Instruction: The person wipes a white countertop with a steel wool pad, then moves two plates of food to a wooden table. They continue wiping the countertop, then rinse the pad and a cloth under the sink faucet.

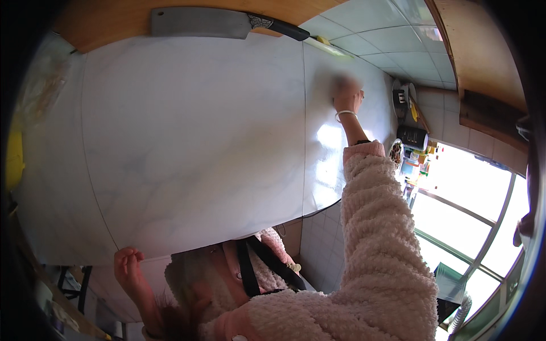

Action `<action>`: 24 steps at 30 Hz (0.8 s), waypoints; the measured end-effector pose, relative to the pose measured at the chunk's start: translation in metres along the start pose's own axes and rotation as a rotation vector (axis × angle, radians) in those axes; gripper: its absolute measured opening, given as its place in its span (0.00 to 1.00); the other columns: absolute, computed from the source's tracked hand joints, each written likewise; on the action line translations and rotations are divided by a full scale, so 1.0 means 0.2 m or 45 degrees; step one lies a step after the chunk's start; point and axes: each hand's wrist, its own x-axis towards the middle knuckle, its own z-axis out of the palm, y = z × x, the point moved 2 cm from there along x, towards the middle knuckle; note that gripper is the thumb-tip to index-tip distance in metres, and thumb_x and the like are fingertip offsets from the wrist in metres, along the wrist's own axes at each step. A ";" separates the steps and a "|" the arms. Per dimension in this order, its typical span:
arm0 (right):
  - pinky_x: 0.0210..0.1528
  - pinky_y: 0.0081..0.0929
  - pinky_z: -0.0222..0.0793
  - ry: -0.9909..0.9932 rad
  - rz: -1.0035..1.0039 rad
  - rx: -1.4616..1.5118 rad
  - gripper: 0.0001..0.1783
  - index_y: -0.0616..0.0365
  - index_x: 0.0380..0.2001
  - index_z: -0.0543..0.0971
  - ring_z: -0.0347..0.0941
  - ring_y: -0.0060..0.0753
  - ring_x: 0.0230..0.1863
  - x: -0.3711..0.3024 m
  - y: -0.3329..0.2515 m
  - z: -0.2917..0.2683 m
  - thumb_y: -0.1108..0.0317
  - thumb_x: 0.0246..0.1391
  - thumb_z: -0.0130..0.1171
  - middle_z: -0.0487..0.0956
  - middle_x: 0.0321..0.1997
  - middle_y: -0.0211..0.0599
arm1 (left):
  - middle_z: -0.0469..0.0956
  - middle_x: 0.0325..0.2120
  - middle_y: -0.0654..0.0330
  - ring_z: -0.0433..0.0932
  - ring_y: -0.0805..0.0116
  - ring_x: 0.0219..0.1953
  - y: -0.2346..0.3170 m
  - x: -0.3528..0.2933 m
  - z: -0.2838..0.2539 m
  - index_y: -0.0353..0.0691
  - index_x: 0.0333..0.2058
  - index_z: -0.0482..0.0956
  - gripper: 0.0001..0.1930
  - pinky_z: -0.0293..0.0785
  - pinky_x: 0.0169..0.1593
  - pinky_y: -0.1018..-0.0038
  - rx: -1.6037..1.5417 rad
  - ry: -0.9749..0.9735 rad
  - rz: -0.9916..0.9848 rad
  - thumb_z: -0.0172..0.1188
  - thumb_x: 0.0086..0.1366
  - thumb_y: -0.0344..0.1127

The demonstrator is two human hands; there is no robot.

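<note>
My right arm, in a fluffy pale pink sleeve, stretches out over a white marbled countertop (pixel 193 131). At its far right part, my right hand (pixel 351 100) is closed and low over the surface. A dark, blurred patch lies at the fingers, so what they hold cannot be made out. A pale bracelet (pixel 346 113) circles that wrist. Down at the near left edge of the countertop, my left hand (pixel 131 266) has its fingers curled in, with nothing visible in them.
A cleaver (pixel 199 23) with a black handle lies along a wooden board (pixel 108 23) at the far edge. Beyond my right hand stand a black container (pixel 412 137) and several small colourful items by a bright window (pixel 466 179). Something yellow (pixel 14 158) sits far left.
</note>
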 end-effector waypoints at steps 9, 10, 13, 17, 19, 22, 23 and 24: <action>0.35 0.43 0.66 -0.404 -0.182 -0.120 0.12 0.55 0.26 0.78 0.73 0.46 0.35 0.00 -0.27 0.00 0.60 0.51 0.50 0.77 0.29 0.43 | 0.71 0.32 0.62 0.68 0.72 0.32 0.01 0.05 0.05 0.38 0.35 0.72 0.04 0.66 0.41 0.75 0.021 -0.050 -0.033 0.49 0.62 0.26; 0.35 0.43 0.66 -0.460 -0.148 -0.048 0.11 0.54 0.26 0.79 0.73 0.46 0.34 -0.01 -0.28 -0.02 0.61 0.51 0.50 0.77 0.29 0.43 | 0.71 0.32 0.62 0.68 0.72 0.32 0.02 0.06 0.07 0.38 0.35 0.72 0.04 0.66 0.41 0.75 0.002 -0.075 -0.009 0.50 0.62 0.26; 0.32 0.43 0.66 -0.381 -0.358 -0.015 0.10 0.54 0.26 0.79 0.74 0.46 0.33 -0.02 -0.25 -0.05 0.62 0.49 0.52 0.78 0.30 0.42 | 0.71 0.32 0.62 0.68 0.72 0.32 0.03 0.07 0.10 0.38 0.35 0.72 0.04 0.66 0.40 0.75 -0.037 -0.099 -0.003 0.50 0.62 0.27; 0.34 0.39 0.68 -0.464 -0.258 0.004 0.11 0.53 0.30 0.80 0.74 0.45 0.35 0.02 -0.10 0.03 0.58 0.50 0.54 0.78 0.30 0.42 | 0.71 0.31 0.62 0.68 0.72 0.32 0.03 0.08 0.10 0.39 0.35 0.72 0.04 0.66 0.40 0.75 0.000 -0.085 -0.007 0.50 0.61 0.26; 0.37 0.36 0.69 -0.441 -0.131 0.383 0.14 0.51 0.34 0.80 0.74 0.45 0.37 0.07 -0.03 0.10 0.54 0.49 0.56 0.77 0.33 0.43 | 0.71 0.31 0.61 0.68 0.72 0.31 0.03 0.08 0.09 0.39 0.35 0.72 0.04 0.66 0.40 0.75 0.031 -0.071 -0.023 0.49 0.61 0.26; 0.46 0.33 0.71 -0.791 0.197 0.603 0.27 0.46 0.42 0.78 0.72 0.42 0.46 0.14 0.03 0.20 0.45 0.39 0.66 0.74 0.45 0.44 | 0.71 0.31 0.62 0.67 0.72 0.31 0.02 0.08 0.10 0.39 0.34 0.73 0.05 0.66 0.40 0.75 0.009 -0.067 -0.033 0.49 0.61 0.26; 0.47 0.33 0.71 -0.923 0.416 0.622 0.29 0.45 0.43 0.77 0.72 0.42 0.48 0.14 0.05 0.22 0.44 0.37 0.68 0.73 0.47 0.44 | 0.71 0.31 0.62 0.67 0.72 0.31 0.02 0.08 0.10 0.39 0.34 0.73 0.05 0.66 0.40 0.75 0.014 -0.069 -0.041 0.49 0.61 0.26; 0.48 0.31 0.71 -0.964 0.475 0.664 0.33 0.48 0.44 0.77 0.73 0.38 0.47 0.16 0.05 0.23 0.46 0.34 0.72 0.74 0.47 0.42 | 0.71 0.31 0.62 0.67 0.72 0.31 0.02 0.08 0.11 0.39 0.34 0.73 0.04 0.66 0.40 0.75 0.017 -0.070 -0.046 0.49 0.61 0.26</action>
